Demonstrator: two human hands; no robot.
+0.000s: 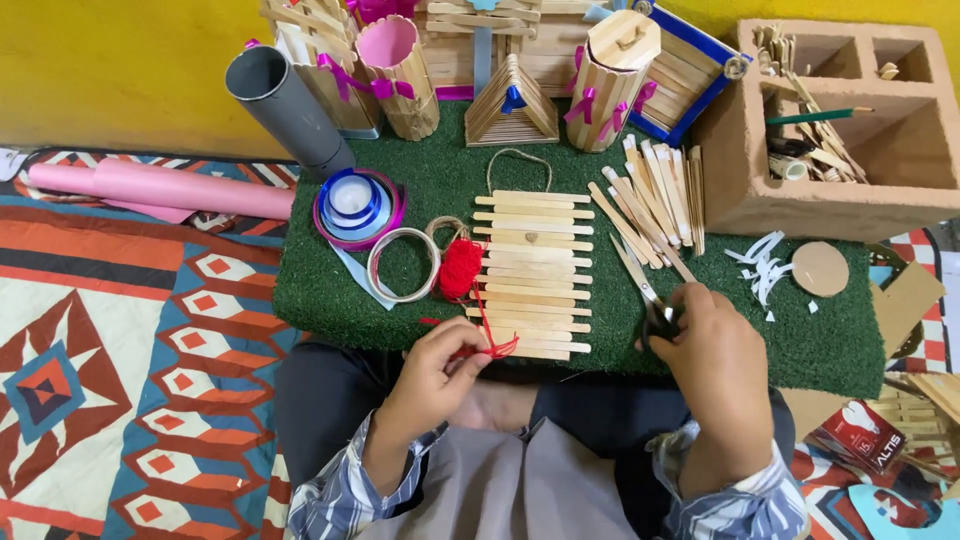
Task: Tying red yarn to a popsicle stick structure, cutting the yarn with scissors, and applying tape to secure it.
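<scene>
From the head camera, the left hand (437,362) had its fingertips pinched tight on a strand of red yarn (487,345) at the near edge of the stick mat (531,272). The strand ran up and away from those fingers, along the mat's left side, to the small red yarn ball (460,268) resting on the green turf mat (330,290). So the yarn's long axis pointed away from the person, slightly leftward.

The right hand (712,372) was closed around the handles of the scissors (640,290), blades aimed up and left toward the loose sticks (650,205). Whether the blades were parted could not be told.

The pinched yarn lay to the left of the scissors, across the mat's lower corner, apart from them. The left hand was plainly the nearer one to the yarn, already on it.
</scene>
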